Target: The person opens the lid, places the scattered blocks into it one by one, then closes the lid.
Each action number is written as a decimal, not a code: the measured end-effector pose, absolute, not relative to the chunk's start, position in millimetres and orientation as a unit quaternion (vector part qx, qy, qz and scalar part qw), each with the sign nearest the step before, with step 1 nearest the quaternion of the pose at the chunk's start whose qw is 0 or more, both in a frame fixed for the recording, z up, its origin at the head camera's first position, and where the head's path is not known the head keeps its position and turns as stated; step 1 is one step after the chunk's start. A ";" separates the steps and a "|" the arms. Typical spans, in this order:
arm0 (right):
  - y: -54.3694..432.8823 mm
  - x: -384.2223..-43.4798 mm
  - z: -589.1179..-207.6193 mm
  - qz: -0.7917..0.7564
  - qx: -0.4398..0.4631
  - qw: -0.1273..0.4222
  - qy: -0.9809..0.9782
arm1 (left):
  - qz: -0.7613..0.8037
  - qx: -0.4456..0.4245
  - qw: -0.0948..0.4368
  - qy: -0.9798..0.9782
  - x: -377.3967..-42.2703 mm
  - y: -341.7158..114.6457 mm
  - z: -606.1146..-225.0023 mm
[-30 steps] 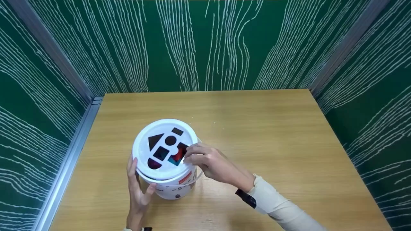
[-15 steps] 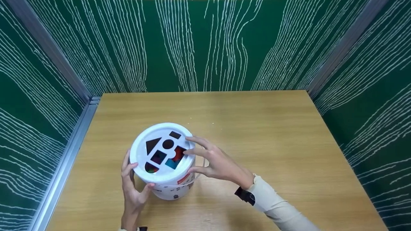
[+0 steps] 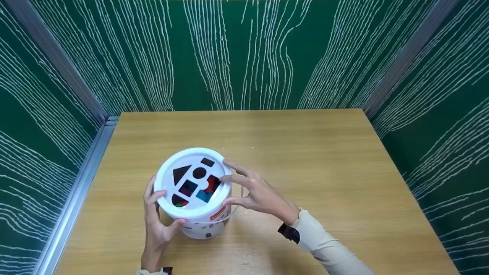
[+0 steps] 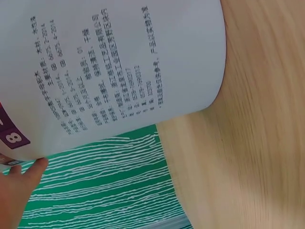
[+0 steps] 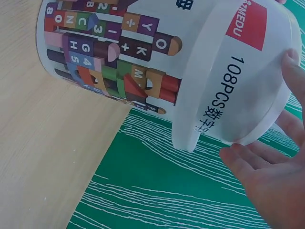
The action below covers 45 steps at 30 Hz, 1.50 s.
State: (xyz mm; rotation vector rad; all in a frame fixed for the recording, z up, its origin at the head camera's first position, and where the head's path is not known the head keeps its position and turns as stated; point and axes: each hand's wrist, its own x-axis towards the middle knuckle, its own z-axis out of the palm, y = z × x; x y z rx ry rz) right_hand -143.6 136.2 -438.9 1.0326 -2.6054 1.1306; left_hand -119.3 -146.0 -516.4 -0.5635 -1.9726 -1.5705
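Observation:
A white bucket stands on the table, topped by a round white lid with cut-out shapes. Red and teal pieces show through the lid's openings. My left hand holds the left side of the lid's rim, with the thumb at the front. On the right, my right hand grips the lid's edge with spread fingers and the thumb low on the near side. The right wrist view shows printed toy blocks on the bucket and the right fingertips at the rim. Small print covers the bucket in the left wrist view.
A thin bucket handle hangs at the right side. The wooden table reaches back to green walls with white lines. A metal rail runs along the left edge. Tiny white specks lie behind the bucket.
The right fingers, earlier bunched over the lid's right-hand opening, have spread onto its rim. The lid appears slightly lower and nearer, and the left fingers have shifted along its edge.

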 end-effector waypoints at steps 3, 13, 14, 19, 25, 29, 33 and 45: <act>136.8 -142.7 -442.0 0.362 0.337 0.072 -0.866 | -0.583 -0.220 0.280 -0.730 -118.0 -142.9 -507.6; 134.7 -140.5 -442.0 0.346 0.352 0.075 -0.867 | -0.582 -0.210 0.280 -0.734 -107.1 -133.9 -480.6; 134.7 -140.0 -442.0 0.343 0.353 0.075 -0.867 | -0.582 -0.209 0.278 -0.735 -106.6 -133.3 -480.0; 133.4 -138.9 -443.8 0.338 0.353 0.079 -0.869 | -0.579 -0.205 0.268 -0.743 -105.1 -133.3 -480.8; 133.5 -138.8 -451.9 0.367 0.331 0.053 -0.868 | -0.576 -0.202 0.274 -0.743 -105.6 -134.6 -483.1; 138.9 -139.1 -465.2 0.421 0.231 -0.018 -0.877 | -0.581 -0.212 0.275 -0.736 -108.8 -136.1 -493.8; 147.1 -142.8 -475.8 0.534 0.145 -0.143 -0.820 | -0.583 -0.212 0.273 -0.735 -114.8 -141.4 -516.6; 127.8 -140.2 -404.9 0.676 0.098 -0.129 -0.719 | -0.586 -0.166 0.204 -0.767 -108.0 -138.7 -541.4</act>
